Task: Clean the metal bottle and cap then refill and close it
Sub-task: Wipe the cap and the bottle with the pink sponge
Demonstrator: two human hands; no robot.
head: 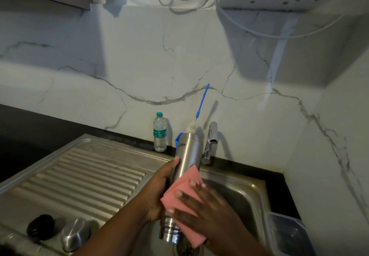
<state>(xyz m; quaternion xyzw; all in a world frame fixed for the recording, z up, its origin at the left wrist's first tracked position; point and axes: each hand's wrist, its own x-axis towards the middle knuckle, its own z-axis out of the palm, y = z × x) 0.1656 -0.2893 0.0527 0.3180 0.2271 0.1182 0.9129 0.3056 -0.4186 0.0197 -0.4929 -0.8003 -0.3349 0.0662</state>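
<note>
Marble wall (139, 60) with grey veins fills the background, and a dark bench (30, 131) runs along its foot. Set into the bench is a steel sink (247, 193) with a ribbed drainboard (83, 177) on its left and a tap (211, 141) at the back edge. Over the basin, the metal bottle (185, 167) is held tilted, its mouth end low near the drain (186, 247) and its base pointing up toward the tap. The left hand (159, 191) grips the bottle from the left side, fingers curled around the body. The right hand (201, 207) presses a pink cloth (189, 185) flat against the bottle with straight, spread fingers, the cloth covering much of the middle. A clear plastic container (287, 233) sits at the sink's right edge. Behind the bottle stand a plastic water bottle (160, 132) and a blue holder (178, 138) with a blue-handled bottle brush (201, 105). On the drainboard lie a steel cap (74, 233) and, just beside it, a black cap (41, 226).
</note>
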